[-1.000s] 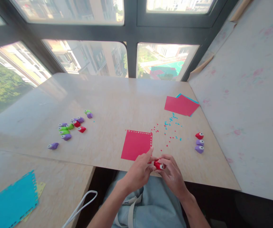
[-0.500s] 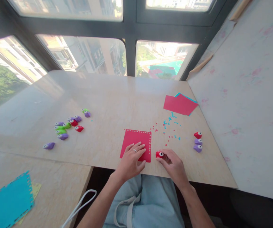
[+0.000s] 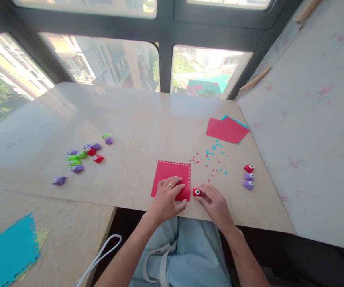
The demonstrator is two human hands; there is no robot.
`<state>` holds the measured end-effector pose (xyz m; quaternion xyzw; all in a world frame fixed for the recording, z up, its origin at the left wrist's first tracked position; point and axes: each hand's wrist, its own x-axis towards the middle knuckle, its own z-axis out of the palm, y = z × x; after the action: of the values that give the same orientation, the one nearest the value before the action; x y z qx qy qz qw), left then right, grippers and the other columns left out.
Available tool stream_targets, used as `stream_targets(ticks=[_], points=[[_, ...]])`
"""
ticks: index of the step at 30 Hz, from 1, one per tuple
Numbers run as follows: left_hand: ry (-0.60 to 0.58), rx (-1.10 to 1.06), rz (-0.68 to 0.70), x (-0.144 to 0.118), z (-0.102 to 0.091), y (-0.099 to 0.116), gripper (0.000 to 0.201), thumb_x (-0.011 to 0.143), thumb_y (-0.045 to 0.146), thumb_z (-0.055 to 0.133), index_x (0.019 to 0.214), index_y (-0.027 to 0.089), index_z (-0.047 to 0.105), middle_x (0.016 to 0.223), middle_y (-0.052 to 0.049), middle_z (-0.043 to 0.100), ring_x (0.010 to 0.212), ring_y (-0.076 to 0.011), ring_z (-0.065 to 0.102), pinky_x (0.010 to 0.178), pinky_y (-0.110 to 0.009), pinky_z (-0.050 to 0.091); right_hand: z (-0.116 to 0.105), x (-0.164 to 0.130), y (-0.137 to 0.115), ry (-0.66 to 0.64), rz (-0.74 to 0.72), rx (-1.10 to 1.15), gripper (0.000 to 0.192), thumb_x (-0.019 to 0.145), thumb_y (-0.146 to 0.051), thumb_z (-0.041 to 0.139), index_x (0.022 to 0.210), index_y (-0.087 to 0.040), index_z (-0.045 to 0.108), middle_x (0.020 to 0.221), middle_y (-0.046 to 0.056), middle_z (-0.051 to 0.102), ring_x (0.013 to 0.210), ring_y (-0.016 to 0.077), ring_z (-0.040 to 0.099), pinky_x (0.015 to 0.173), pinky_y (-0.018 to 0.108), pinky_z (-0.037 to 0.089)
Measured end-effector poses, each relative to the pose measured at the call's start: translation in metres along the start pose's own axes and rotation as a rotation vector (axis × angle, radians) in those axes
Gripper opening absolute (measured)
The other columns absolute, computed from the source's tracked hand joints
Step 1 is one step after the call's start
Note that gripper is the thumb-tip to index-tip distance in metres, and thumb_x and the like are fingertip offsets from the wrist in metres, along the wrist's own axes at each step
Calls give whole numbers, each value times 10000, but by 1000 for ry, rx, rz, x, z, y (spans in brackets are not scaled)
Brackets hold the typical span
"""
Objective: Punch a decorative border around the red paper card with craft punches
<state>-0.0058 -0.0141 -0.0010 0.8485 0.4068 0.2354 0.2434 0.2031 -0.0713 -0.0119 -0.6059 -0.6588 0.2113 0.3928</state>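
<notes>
Right hand: thumb and fingers pinched on red punch. Left hand: fingers slightly spread, gripping nothing, red sheet under them. Punch probably light, rigid, slick; grip its sides. Sheet likely flimsy, tearable at holes; press flat.

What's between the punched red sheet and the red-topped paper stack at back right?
Head view: scattered red bits nearer the punched red sheet, blue bits nearer the paper stack.
</notes>
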Motion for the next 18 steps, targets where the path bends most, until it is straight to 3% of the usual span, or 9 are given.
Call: stream_targets(ticks=[4, 18], points=[[38, -3, 0, 1, 3, -1, 265, 803, 252, 678, 1066, 226, 692, 1297, -104, 629, 1238, -303, 536, 1015, -460, 391, 1, -1, -2, -4, -6, 5, 154, 911, -311, 653, 1044, -251, 701, 1029, 73, 714, 982, 246, 661, 881, 411, 551], [49, -33, 14, -2, 4, -2, 279, 812, 320, 697, 1076, 232, 684, 1333, -85, 612, 1248, -287, 526, 1017, -455, 377, 5, -2, -2, 39, 14, 8, 228, 877, -389, 706, 1051, -244, 726, 1031, 80, 719, 938, 228, 683, 806, 367, 584]])
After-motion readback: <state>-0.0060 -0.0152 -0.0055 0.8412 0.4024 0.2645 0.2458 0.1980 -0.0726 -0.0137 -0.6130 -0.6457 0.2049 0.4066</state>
